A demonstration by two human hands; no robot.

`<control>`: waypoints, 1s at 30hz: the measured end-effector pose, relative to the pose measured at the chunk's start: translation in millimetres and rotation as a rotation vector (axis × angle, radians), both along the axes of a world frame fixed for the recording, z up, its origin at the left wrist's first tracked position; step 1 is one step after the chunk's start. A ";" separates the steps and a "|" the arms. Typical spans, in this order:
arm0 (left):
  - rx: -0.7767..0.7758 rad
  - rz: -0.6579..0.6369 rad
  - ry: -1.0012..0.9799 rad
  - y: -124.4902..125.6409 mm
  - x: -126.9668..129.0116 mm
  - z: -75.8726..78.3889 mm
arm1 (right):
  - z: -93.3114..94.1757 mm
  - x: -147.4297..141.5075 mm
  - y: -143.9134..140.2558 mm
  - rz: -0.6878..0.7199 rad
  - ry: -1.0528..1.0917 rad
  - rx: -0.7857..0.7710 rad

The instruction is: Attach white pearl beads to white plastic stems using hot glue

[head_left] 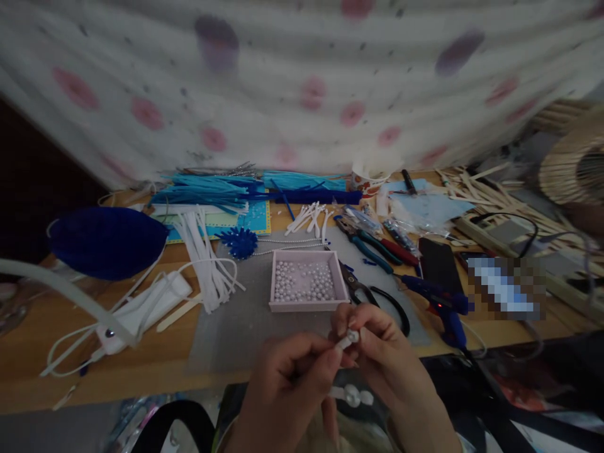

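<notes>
In front of the pink tray, both hands meet with fingertips pinched together. My left hand (297, 377) is closed on a short white fuzzy strip (346, 341), which looks like pipe cleaner. At the strip's far end, my right hand (384, 349) pinches around a pearl bead (353, 336). Lower down, between the palms, hangs another white strip with a larger pearl bead (352, 395) on it; whether the two strips are joined is hidden by my fingers. The pink tray (304, 307) just beyond holds many loose pearl beads (302, 283).
Pliers (370, 245), scissors (363, 289) and a blue glue gun (441, 302) with a lit red light lie to the right. White pipe cleaners (202, 258), a blue pompom-like piece (239, 243) and a white power strip (141, 311) are left. Blue pipe cleaners (202, 192) lie behind.
</notes>
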State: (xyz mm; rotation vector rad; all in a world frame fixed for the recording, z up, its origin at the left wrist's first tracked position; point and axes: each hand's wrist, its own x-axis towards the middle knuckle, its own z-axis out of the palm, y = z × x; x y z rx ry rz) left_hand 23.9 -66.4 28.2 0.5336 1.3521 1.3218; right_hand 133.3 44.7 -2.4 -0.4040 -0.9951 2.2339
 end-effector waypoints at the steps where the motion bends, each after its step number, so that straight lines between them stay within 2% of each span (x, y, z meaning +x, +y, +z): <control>1: -0.009 -0.003 0.012 -0.8 0.6 0.8 | 0.7 1.2 -0.2 0.000 -0.010 0.017; 9: -0.012 0.036 0.163 -8.3 4.8 1.6 | 8.4 15.3 -3.9 -0.143 -0.111 0.335; 14: 0.029 -0.002 0.258 -12.2 7.9 -1.0 | 10.7 21.8 -4.1 -0.138 -0.152 0.405; 17: 0.032 -0.028 0.211 -12.1 9.3 -2.4 | 6.3 21.8 -1.8 -0.071 -0.122 0.359; 24: 0.013 -0.059 -0.081 -5.0 12.3 -10.7 | -7.4 17.4 0.6 0.093 -0.051 0.075; 30: 0.016 -0.058 -0.161 0.7 13.0 -19.6 | -13.9 13.9 -0.6 0.130 0.000 0.016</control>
